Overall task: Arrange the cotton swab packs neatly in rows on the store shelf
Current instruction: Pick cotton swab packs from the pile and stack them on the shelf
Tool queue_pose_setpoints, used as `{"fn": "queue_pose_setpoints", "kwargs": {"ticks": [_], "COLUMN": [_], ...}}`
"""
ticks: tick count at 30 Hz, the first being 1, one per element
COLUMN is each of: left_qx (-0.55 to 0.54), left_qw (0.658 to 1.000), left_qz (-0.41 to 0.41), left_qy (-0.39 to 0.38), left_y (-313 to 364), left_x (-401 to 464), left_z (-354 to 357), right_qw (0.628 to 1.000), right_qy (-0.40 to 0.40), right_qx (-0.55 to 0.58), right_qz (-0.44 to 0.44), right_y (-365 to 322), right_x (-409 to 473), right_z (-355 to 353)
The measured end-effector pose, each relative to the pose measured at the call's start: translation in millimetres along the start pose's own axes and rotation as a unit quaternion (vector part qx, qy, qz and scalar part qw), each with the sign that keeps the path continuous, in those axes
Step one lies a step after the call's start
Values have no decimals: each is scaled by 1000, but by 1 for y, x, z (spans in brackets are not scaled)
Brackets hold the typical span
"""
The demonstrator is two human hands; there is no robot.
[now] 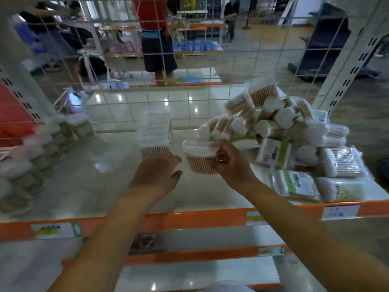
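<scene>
My right hand (pixel 230 163) grips a clear pack of wooden-stick cotton swabs (pixel 199 158) just above the white shelf (pixel 105 182). My left hand (pixel 160 171) lies beside it with relaxed fingers, its fingertips at the base of a row of upright swab packs (pixel 154 133) standing mid-shelf. A loose heap of swab packs (pixel 273 119) lies at the right of the shelf, with flat packs (pixel 299 184) in front of it. Another blurred row of packs (pixel 42 148) runs along the left side.
A white wire grid (pixel 189 49) backs the shelf. Perforated uprights (pixel 353 72) stand at both sides. The shelf's orange front edge (pixel 189 220) carries price labels, and lower shelves sit beneath. Behind the grid a person in red stands (pixel 155 39) in the aisle.
</scene>
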State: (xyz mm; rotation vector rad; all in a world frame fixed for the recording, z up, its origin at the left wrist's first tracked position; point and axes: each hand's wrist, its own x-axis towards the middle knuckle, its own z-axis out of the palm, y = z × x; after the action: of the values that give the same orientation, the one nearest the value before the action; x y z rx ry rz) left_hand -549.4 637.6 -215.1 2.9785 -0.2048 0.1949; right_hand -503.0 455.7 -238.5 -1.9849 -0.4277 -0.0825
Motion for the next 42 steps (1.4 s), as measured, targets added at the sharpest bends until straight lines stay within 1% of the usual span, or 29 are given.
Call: {"fn": "queue_pose_setpoints", "kwargs": {"ticks": [6,11,13,16,18,20,25,29,31,33,37,40,42], "left_qx": [8,3,-8,-35,-51,-61,-73,-68,-61,-49,-4,6,6], "left_qw": [999,999,999,998,997,997,997,997,998,998,995,995,995], "left_qz": [-43,-47,-48,-47,-43,-37,-31,-26,-27,-25,-1,18,31], "left_qy": [-11,-8,-3,-15,-27,-31,-15,-13,4,38,95,102,92], "left_y": [-53,-83,-91,-97,-96,-94,-95,-97,-99,-98,-83,-62,-46], "left_x": [-17,-21,-21,-20,-19,-17,-15,-15,-15,-14,-10,-6,-3], "left_z": [-6,-8,-7,-1,2,5,7,6,2,-7,-27,-34,-33], "right_qw": [999,998,998,994,992,992,995,993,990,986,978,969,960], "right_qy": [-24,-13,19,67,74,73,47,55,68,75,80,83,89], "right_qx": [31,54,33,-59,-88,-91,-92,-104,-125,-144,-172,-201,-224], "right_qz": [-29,-34,-43,-62,-51,-37,-11,-8,-23,-42,-85,-115,-143], "right_y": [-14,-23,-22,-13,-6,-4,-8,-9,-10,-12,-15,-14,-12], "right_x": [13,31,35,38,39,39,41,39,37,35,30,22,16], "right_z": [55,89,99,107,108,108,109,108,105,99,83,71,62]}}
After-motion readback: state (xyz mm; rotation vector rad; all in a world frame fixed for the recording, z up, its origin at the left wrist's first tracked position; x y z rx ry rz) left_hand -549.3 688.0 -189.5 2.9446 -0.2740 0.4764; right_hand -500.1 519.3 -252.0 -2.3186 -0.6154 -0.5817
